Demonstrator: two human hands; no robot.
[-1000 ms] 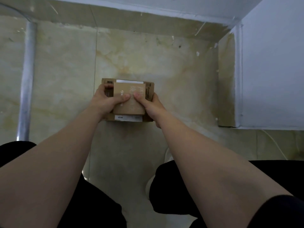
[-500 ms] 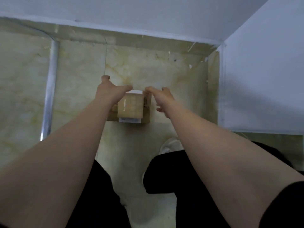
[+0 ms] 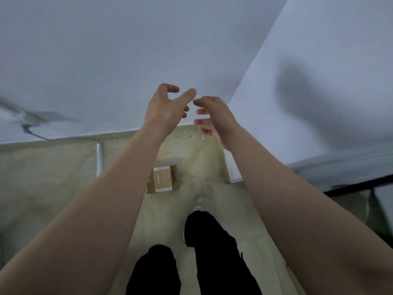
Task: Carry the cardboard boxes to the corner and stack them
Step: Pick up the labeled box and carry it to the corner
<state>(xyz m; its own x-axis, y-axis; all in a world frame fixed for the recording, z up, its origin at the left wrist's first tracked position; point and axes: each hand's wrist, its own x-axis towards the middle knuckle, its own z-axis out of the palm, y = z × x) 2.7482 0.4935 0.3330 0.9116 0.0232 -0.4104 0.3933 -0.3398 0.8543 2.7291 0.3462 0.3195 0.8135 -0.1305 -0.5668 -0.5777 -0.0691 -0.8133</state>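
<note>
A: Grip status? Your left hand (image 3: 163, 109) and right hand (image 3: 214, 116) both hung loose, fingers curled, holding nothing.
B: Boxes?
A: Your cardboard boxes (image 3: 163, 181) sat stacked on the floor (image 3: 63, 188) near the corner, well below.

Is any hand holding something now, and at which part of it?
Nothing is held. The left hand and the right hand are open and empty, raised above the floor. The stacked cardboard boxes lie below, untouched.
</note>
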